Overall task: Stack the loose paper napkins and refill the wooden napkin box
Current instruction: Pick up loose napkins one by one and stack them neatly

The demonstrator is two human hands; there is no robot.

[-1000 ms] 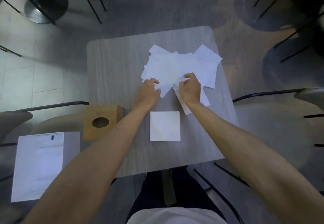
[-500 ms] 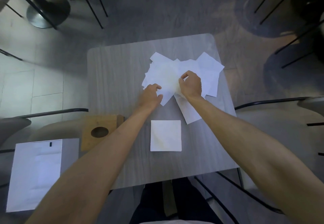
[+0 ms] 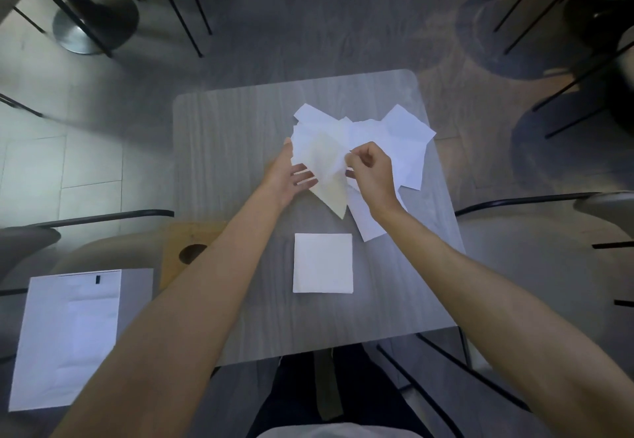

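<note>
**A:** What lies on the table (image 3: pixel 240 149)?

**B:** It is grey with a wood grain and rounded corners. At its far side is a loose pile of napkins (image 3: pixel 408 135), thin white squares fanned at all angles. Nearer the person lies one square napkin (image 3: pixel 322 262), flat and lined up with the table edge.

**A:** And the hands?

**B:** The right hand (image 3: pixel 372 170) pinches one lifted napkin (image 3: pixel 326 176) by its right edge between thumb and forefinger. That napkin looks soft and slightly cream, and it hangs with one corner pointing down toward the person. The left hand (image 3: pixel 286 176) is palm up at its left edge, its fingers (image 3: pixel 305 176) straight and spread, gripping nothing.

**A:** Where is the wooden box (image 3: pixel 185 242)?

**B:** Just off the table's left edge, light brown with a dark oval hole on top, partly behind the left forearm.

**A:** What differs from half a second ago?

**B:** Then both hands lay low on the pile, the left with curled fingers. Now the napkin is raised and the left fingers have opened. The square napkin has not moved.
</note>
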